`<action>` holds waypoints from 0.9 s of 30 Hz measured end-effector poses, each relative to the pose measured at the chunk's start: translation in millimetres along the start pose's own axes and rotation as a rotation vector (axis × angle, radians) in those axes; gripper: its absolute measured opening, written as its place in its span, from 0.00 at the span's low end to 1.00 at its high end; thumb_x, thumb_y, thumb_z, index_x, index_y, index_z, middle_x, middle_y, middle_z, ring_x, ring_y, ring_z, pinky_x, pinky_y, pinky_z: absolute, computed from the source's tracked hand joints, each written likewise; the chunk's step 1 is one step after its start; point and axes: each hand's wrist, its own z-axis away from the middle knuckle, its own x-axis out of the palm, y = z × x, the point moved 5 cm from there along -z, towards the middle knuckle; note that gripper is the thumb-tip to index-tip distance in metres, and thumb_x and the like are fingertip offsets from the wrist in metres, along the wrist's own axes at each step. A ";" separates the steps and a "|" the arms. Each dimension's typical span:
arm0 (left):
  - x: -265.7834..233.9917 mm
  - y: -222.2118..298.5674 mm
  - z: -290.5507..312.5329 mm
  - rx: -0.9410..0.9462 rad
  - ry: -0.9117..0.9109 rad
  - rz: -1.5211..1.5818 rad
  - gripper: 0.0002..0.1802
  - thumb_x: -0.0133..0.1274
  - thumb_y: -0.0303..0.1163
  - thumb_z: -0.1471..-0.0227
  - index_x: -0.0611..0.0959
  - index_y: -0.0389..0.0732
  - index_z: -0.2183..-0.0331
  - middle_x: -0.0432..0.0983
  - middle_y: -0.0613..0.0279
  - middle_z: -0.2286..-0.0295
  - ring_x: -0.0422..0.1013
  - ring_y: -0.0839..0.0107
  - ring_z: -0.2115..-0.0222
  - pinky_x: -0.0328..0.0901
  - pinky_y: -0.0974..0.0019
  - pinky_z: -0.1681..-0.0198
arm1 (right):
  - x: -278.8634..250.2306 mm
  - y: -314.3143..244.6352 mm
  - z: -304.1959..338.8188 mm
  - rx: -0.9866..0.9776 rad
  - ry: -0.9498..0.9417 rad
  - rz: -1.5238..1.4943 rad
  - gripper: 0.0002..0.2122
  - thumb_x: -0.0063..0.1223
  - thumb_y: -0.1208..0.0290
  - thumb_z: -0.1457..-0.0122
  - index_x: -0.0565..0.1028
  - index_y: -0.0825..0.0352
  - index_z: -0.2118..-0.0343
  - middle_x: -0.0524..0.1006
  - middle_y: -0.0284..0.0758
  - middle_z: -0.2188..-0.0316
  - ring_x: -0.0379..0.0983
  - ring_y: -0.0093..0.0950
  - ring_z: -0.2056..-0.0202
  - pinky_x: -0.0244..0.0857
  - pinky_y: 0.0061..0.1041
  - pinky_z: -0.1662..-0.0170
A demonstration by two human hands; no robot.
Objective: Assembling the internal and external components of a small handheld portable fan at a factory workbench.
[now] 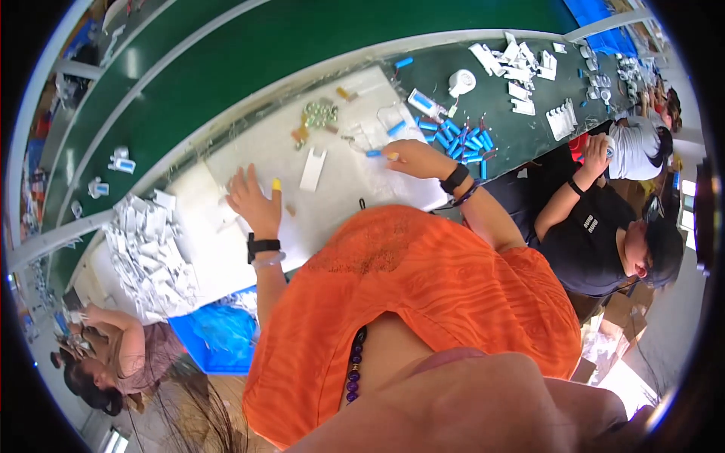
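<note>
While the left hand [255, 198] hangs spread over the white sheet [347, 180], its fingers loose and grasping nothing, one white piece [312, 169] lies flat on the sheet between the two hands, nearer the left, touched by neither. A yellow cover [276, 183] sits on the left thumb.

Right hand [419, 160]: fingers curled, tips at the end of a blue cell [374, 153] on the far side of the white piece. Whether they pinch it or only touch it, cannot tell from this angle.

State of the work, judged from the layout: early on this one unit. No blue cell shows in or on the white piece; cell and piece lie apart, so any joining looks undone.

Stock left: large. A deep heap of white pieces [147, 245] at the person's left; a heap of blue cells with wire leads [461, 142] to the right, past the right hand. Small greenish parts [320, 115] cluster at the far part of the sheet, details too small to read.

Possibly further along: a white part with a blue face [425, 103] just beside the cell heap, near a round white part [461, 82]; also a white-and-blue unit [121, 161] on the green belt [226, 83], upper left. Whether either counts as finished, cannot tell.
</note>
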 end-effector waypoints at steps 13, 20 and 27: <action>53.7 152.5 -25.8 0.114 -0.272 0.302 0.34 0.58 0.26 0.60 0.70 0.40 0.47 0.64 0.49 0.47 0.58 0.50 0.45 0.51 0.50 0.42 | -293.5 157.9 -65.2 0.055 0.106 -0.047 0.18 0.58 0.59 0.44 0.74 0.70 0.58 0.77 0.40 0.65 0.77 0.27 0.71 0.69 0.28 0.65; 62.3 196.9 -44.2 -0.032 -0.346 0.277 0.30 0.57 0.24 0.58 0.72 0.41 0.49 0.66 0.48 0.49 0.60 0.49 0.48 0.55 0.53 0.43 | -456.8 301.8 -177.9 0.182 0.407 0.032 0.23 0.59 0.63 0.46 0.69 0.72 0.51 0.77 0.44 0.64 0.77 0.31 0.71 0.71 0.31 0.67; 106.6 174.4 -37.0 -0.099 -0.456 0.210 0.29 0.62 0.29 0.62 0.76 0.48 0.53 0.66 0.49 0.49 0.61 0.47 0.49 0.55 0.47 0.45 | -513.7 367.1 -305.8 0.178 0.959 0.939 0.08 0.47 0.66 0.46 0.79 0.55 0.67 0.72 0.31 0.54 0.62 0.34 0.46 0.61 0.39 0.50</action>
